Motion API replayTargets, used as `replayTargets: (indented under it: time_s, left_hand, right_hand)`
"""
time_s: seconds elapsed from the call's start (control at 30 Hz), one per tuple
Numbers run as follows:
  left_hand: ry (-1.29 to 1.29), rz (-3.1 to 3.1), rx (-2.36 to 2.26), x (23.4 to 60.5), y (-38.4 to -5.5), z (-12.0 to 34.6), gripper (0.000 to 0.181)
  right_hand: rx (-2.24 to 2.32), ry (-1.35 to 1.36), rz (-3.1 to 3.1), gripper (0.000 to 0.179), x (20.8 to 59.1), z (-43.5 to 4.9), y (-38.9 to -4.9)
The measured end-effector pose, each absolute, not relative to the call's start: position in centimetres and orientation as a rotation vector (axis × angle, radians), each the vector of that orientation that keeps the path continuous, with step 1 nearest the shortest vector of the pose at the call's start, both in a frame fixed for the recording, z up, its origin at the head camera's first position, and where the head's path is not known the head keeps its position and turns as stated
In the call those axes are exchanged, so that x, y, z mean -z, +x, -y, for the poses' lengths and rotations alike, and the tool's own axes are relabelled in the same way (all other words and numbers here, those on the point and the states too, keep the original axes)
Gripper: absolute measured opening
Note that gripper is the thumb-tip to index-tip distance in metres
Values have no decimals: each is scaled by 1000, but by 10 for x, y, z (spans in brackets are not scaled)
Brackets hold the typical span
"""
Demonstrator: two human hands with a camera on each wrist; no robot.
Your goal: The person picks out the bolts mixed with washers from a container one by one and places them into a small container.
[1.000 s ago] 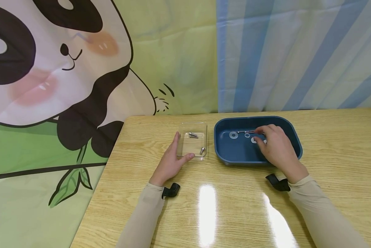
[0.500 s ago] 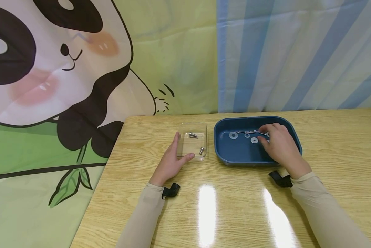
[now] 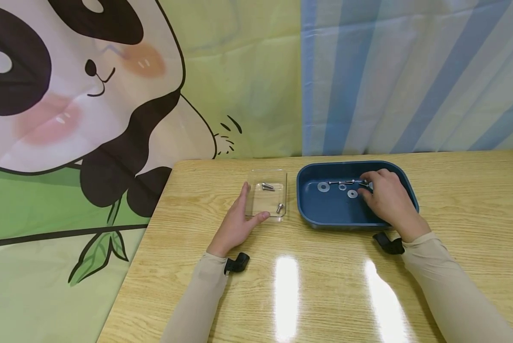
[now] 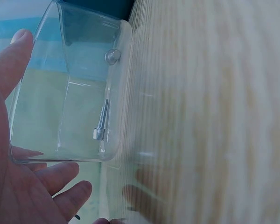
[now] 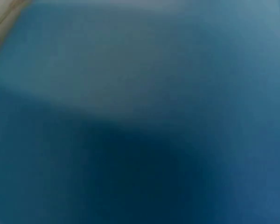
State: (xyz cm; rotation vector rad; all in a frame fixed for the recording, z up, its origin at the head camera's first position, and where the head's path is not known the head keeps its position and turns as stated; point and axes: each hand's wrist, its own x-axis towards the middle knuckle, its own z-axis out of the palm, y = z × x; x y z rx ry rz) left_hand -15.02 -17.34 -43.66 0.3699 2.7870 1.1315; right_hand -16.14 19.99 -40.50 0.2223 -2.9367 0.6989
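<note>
- Box of clear plastic [image 3: 266,200] sits on the counter [image 3: 329,286], inside the angle made by the thumb and fingers of the left hand [image 3: 235,228].
- Left hand is spread, its digits mostly straight: thumb along the near edge, forefinger along the side. Only the left wrist view shows the other fingers [image 4: 73,200], ranged below the forefinger toward the counter.
- Two screws [image 3: 267,187] lie together in the box, ahead of the left thumb; a single screw [image 3: 279,208] rests just past the thumb's tip. From the left wrist, that one shows mainly its round head.
- Right hand [image 3: 389,202] reaches over the near rim into the blue tray [image 3: 337,212], fingers bent above the thumb. A dark bit of metal [image 3: 364,183] appears between the tips — whether it is pinched, I cannot tell.
- Left of those fingertips, the head view shows slim bolts [image 3: 346,182] and flat washers [image 3: 323,186] on the tray floor. The right wrist view gives mostly blurred blue — plus a pale strip in one corner.
</note>
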Motion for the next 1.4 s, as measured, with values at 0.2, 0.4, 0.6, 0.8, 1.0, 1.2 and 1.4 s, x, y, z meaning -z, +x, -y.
replayTargets:
  time_s: [0.2, 0.4, 0.6, 0.8, 1.0, 1.2, 1.4]
  left_hand:
    - [352, -2780, -1126, 437, -151, 173, 102]
    - [357, -2788, -1121, 438, -151, 173, 102]
    - [362, -2791, -1116, 438, -152, 173, 102]
    - [361, -2791, -1118, 438, -152, 174, 102]
    - [362, -2795, -1120, 438, -151, 174, 104]
    - [363, -2802, -1110, 439, -152, 174, 106]
    - [363, -2795, -1120, 440, -152, 174, 107]
  right_hand:
    - [-687, 204, 2969, 36, 409, -202, -167]
    - [-678, 190, 2997, 39, 413, -203, -170]
    - [-653, 190, 3015, 40, 415, -204, -171]
    - [-651, 187, 3044, 38, 416, -205, -173]
    - [-629, 182, 3087, 38, 416, -206, -175]
    - [-590, 178, 3114, 39, 417, -206, -175]
    - [-587, 182, 3124, 38, 418, -206, -175]
